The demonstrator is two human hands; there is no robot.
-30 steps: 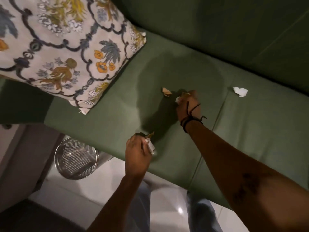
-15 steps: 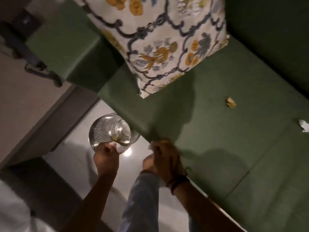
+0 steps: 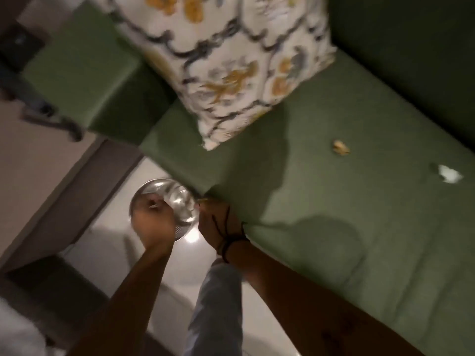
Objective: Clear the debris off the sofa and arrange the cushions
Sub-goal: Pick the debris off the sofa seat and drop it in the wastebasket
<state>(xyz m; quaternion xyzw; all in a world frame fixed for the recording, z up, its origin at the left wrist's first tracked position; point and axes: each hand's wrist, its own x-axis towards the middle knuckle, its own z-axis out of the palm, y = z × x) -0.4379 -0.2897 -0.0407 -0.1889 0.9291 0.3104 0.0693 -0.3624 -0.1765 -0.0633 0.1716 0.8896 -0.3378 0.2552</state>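
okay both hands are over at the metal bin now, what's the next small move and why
Probably drop whatever the hands hold into the bin, then reach back to the seat. The left hand is over its opening and the right hand beside it, while a tan scrap and a white paper wad lie on the sofa.

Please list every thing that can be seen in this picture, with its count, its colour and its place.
sofa: one, green, fills the right side and the top
patterned cushion: one, white with yellow and dark floral print, on the seat at the top
tan scrap: one, yellowish, on the seat to the right of the cushion
white paper scrap: one, white, on the seat near the right edge
metal bin: one, shiny silver, on the pale floor beside the sofa front
left hand: over the bin, blurred
right hand: at the sofa edge beside the bin, dark cords at the wrist
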